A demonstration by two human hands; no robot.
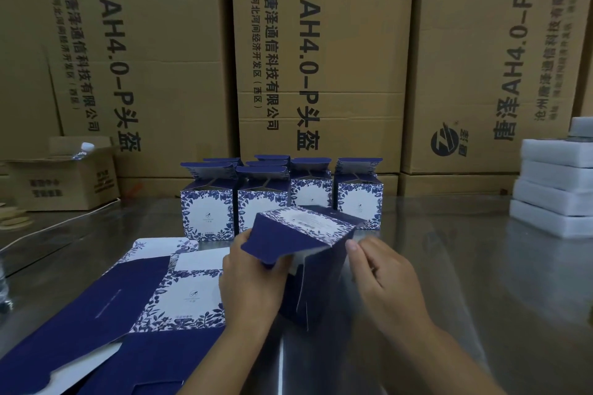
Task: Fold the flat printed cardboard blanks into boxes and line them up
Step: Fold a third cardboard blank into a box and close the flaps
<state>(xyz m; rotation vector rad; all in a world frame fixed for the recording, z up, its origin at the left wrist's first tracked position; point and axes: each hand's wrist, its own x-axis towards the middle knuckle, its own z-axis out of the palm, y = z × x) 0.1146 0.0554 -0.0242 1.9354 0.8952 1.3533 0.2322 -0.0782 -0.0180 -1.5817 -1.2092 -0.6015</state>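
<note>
Working on the tabletop, you have flat blanks at left and a row of boxes behind. Between them sits the box being folded. Your left hand fingers clamp its end flap, and your right hand fingers pinch its corner. Your next move is likely tucking that flap in squarely.

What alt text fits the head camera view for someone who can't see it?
Two hands fold a blue floral box over a steel table: the left hand grips a flap, the right hand touches its corner. Flat blanks lie left; finished boxes stand behind.
</note>
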